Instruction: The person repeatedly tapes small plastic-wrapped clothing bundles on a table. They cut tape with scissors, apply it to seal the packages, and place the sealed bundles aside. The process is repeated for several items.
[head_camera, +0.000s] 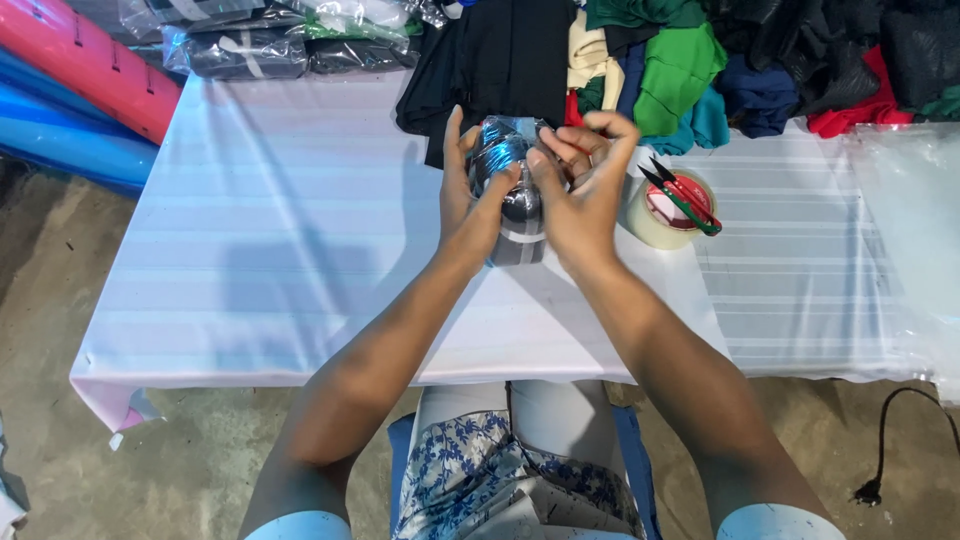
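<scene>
A dark folded garment in a clear plastic bag is held upright over the white table, between both hands. My left hand grips its left side, thumb pressed on the shiny plastic near the top. My right hand holds the right side, with fingers pinching the top edge of the bag. The lower part of the package shows a pale band.
A roll of clear tape with red and green snips on it lies right of my hands. Piled clothes and bagged garments line the far edge. Clear plastic sheets lie right; red and blue rolls left.
</scene>
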